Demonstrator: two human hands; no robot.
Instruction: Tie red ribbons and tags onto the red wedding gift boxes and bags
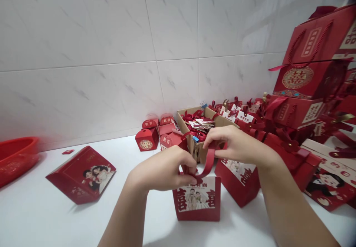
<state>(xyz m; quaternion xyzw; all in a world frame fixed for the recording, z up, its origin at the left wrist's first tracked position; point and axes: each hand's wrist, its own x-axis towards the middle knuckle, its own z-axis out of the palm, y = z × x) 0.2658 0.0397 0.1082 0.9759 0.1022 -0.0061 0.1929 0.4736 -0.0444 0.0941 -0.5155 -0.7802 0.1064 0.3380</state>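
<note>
A small red gift box (197,202) with a wedding couple printed on its front stands upright on the white table, close in front of me. My left hand (169,169) is closed in a pinch at the box's top, over the base of a red strap (209,162). Above and to the right, my right hand (230,143) pinches the upper part of that strap, which curves up from the box. My fingers hide the strap's ends. Just behind my right forearm stands a similar red box (239,180), turned at an angle.
A cardboard box (191,143) behind holds red ribbons and printed cards. Small red boxes (147,137) stand near the tiled wall. Left are a tilted red box (83,174) and a red plastic basin (19,158). Stacked red gift boxes (299,78) rise at right.
</note>
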